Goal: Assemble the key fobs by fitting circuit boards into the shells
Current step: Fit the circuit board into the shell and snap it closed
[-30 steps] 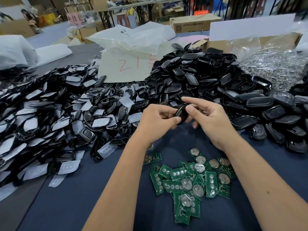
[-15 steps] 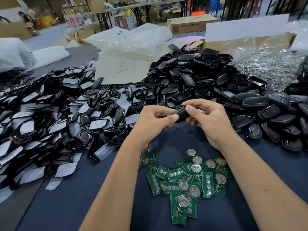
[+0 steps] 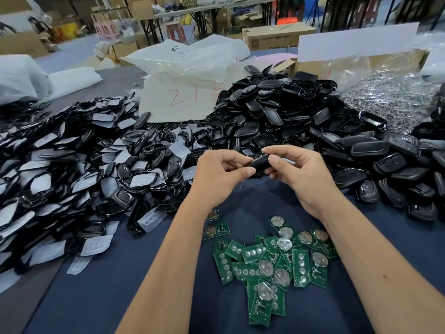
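Both hands pinch one key fob | left hand | right hand

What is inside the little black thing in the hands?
That cannot be seen. The left hand and right hand pinch the black key fob shell between them, and only its dark outside shows. Fingers cover the rest.

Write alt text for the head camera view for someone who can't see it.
Both hands, left hand and right hand, grip one black key fob shell above scattered green circuit boards; heaps of black shells surround them.
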### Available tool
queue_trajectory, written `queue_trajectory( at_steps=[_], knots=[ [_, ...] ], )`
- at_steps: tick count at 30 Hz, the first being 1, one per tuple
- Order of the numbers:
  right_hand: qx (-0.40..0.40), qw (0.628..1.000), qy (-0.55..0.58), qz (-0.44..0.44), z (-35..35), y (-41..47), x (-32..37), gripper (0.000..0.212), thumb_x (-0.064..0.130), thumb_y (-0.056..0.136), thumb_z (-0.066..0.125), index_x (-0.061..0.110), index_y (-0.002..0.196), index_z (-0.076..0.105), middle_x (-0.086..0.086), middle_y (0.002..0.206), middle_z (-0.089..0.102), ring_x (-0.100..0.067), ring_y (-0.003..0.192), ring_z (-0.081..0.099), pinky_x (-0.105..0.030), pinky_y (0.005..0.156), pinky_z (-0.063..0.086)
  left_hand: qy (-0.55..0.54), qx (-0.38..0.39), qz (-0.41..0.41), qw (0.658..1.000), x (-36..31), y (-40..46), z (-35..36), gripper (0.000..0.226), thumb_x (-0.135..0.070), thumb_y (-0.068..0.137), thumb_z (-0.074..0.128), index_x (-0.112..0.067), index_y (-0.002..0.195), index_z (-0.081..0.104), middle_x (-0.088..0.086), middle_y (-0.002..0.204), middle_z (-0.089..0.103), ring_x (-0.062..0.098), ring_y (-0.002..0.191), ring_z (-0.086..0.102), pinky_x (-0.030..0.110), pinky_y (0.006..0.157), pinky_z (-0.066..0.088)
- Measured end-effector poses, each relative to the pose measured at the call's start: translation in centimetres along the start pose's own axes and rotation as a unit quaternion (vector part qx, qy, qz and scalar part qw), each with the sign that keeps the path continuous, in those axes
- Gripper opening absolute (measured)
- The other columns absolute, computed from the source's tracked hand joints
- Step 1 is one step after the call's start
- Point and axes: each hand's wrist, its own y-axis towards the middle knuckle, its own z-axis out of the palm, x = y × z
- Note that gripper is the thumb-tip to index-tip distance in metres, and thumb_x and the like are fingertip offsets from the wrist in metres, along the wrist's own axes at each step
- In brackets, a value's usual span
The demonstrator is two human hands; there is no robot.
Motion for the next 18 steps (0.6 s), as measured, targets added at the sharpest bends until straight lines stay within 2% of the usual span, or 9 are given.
queue_trajectory(
  at_steps=[6,9,12,15,17,18],
  knots=[
    [0.014,0.999,-0.041,-0.009,-0.01,-0.24,0.2,0.021,0.012,0.091,0.078,0.025,0.106,0.081,-0.025,0.096,0.073,-0.023,0.081,0.062,-0.04,0.085,0.053,0.016,-0.006,0.007,1.0,-0.19,-0.03,-0.23,0.031,0.002,0.079,0.085,-0.028,0.083,0.078,0.002,0.072,0.073,0.015,0.067,0.067,0.045,0.074,0.061],
    [0.005,0.998,-0.062,-0.023,0.02,-0.31,0.31,0.02,0.006,0.088,0.081,0.023,0.099,0.082,-0.021,0.092,0.075,-0.027,0.083,0.063,-0.046,0.085,0.053,0.039,-0.001,0.015,0.999,-0.28,-0.06,-0.2,0.027,0.003,0.079,0.085,-0.023,0.087,0.079,0.001,0.077,0.075,0.012,0.071,0.068,0.036,0.075,0.061],
    [0.001,0.993,-0.111,-0.045,0.07,-0.36,0.39,0.022,0.002,0.086,0.082,0.021,0.095,0.08,-0.008,0.088,0.077,-0.027,0.083,0.067,-0.045,0.084,0.055,0.069,-0.003,0.026,0.997,-0.3,-0.05,-0.1,0.032,0.004,0.079,0.084,-0.026,0.087,0.077,-0.007,0.079,0.074,0.004,0.072,0.068,0.024,0.074,0.059],
    [0.005,0.981,-0.177,-0.081,0.3,-0.35,0.46,0.02,0.001,0.084,0.084,0.018,0.094,0.078,-0.005,0.091,0.073,-0.032,0.088,0.07,-0.047,0.081,0.058,0.119,-0.017,0.045,0.992,-0.19,-0.22,0.02,0.03,0.001,0.078,0.085,-0.027,0.086,0.076,-0.007,0.083,0.073,0.005,0.075,0.071,0.024,0.075,0.06],
    [0.011,0.973,-0.206,-0.1,0.56,-0.37,0.48,0.021,0.001,0.082,0.085,0.018,0.093,0.078,-0.002,0.093,0.071,-0.027,0.089,0.069,-0.046,0.081,0.057,0.152,-0.027,0.069,0.986,-0.27,-0.41,0.13,0.026,-0.004,0.076,0.088,-0.021,0.094,0.078,-0.008,0.089,0.074,0.005,0.083,0.071,0.024,0.08,0.059],
    [0.013,0.97,-0.216,-0.107,0.72,-0.42,0.53,0.022,0.001,0.081,0.086,0.018,0.092,0.078,-0.001,0.093,0.07,-0.024,0.088,0.069,-0.044,0.08,0.057,0.158,-0.029,0.078,0.984,-0.41,-0.52,0.28,0.033,-0.005,0.074,0.088,-0.021,0.101,0.076,-0.01,0.089,0.074,0.004,0.086,0.07,0.022,0.082,0.058]
  ],
)
